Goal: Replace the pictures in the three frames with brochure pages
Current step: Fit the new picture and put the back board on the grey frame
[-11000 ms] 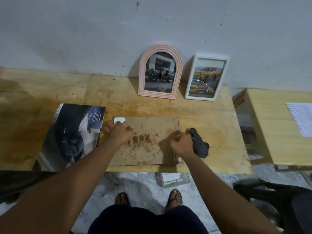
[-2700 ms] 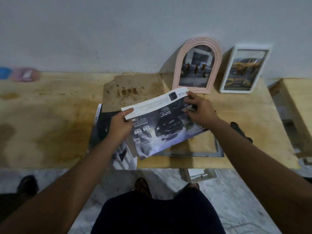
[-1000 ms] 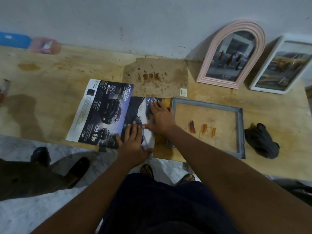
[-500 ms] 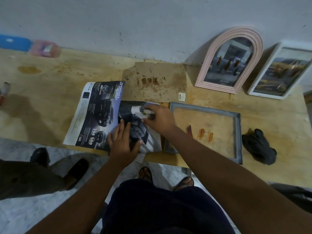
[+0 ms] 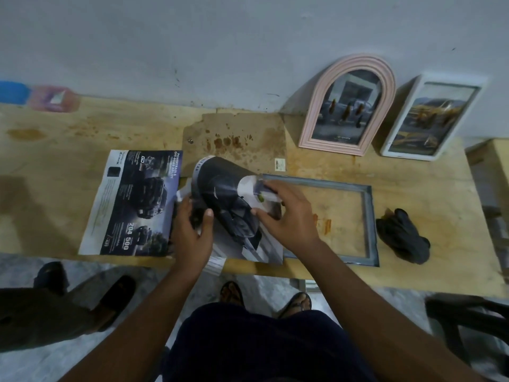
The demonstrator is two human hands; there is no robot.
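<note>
A dark brochure point(image 5: 228, 205) lies at the table's front edge, its cover curled upward. My left hand point(image 5: 192, 230) pinches its left side; my right hand point(image 5: 286, 216) grips the lifted cover at its right corner. A loose car page point(image 5: 135, 202) lies flat to the left. An empty grey frame point(image 5: 369, 216) lies face down right of the brochure, with its brown backing board point(image 5: 239, 139) behind. A pink arched frame point(image 5: 349, 106) and a white frame point(image 5: 429, 117), both holding car pictures, lean on the wall.
A black cloth point(image 5: 402, 235) sits right of the grey frame. The wooden table point(image 5: 55, 161) is stained; blue and pink items point(image 5: 49, 97) sit at its far left. Another person's feet point(image 5: 82, 299) stand at lower left. A second table point(image 5: 493, 153) is at the right.
The brochure cover, flat under my hands half a second ago, now curls up off the table. My left hand has shifted from pressing flat to pinching its left side.
</note>
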